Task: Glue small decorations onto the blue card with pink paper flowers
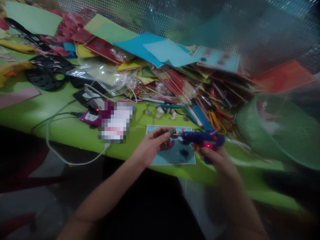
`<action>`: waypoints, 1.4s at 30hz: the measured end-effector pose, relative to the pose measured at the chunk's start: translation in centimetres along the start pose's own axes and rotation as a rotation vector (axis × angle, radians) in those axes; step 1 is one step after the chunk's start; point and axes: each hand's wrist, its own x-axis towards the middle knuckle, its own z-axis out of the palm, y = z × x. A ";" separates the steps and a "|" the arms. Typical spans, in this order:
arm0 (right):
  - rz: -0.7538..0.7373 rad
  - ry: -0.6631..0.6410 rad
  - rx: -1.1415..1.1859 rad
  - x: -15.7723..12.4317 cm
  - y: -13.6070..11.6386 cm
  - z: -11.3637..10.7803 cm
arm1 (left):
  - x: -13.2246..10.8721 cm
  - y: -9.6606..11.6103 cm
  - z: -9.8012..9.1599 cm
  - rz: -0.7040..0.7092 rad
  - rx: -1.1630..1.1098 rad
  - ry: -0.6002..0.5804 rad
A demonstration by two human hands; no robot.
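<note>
My right hand [215, 159] grips a blue glue gun [202, 138] with a red light glowing on its body, its nozzle pointing left. My left hand [152, 145] pinches a small grey pebble-like piece [172, 132] right at the nozzle tip. Both hands hover over a light-blue card [160, 160] with dark shapes on it, lying on the green table [70, 130] near its front edge.
Behind the card lie small stones [160, 111], pens, orange-handled scissors [222, 120], a bundle of sticks [175, 83] and stacked coloured papers [140, 46]. A green bowl [280, 133] stands at the right. White and black cables [53, 133] loop at the left by a black palette [46, 71].
</note>
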 end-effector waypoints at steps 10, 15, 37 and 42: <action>-0.029 0.002 0.004 0.1 0.5 -0.2 | 0.2 -0.4 -0.6 -0.004 0.109 0.004; -0.011 -0.003 0.016 0.1 0.2 -0.1 | 0.1 -0.1 -0.5 0.000 0.061 0.020; -0.017 0.025 -0.019 -0.2 0.3 0.0 | -0.1 0.0 -0.5 -0.002 0.029 0.009; -0.004 0.004 -0.031 -0.2 0.2 0.0 | -0.1 0.0 -0.3 0.001 0.008 0.016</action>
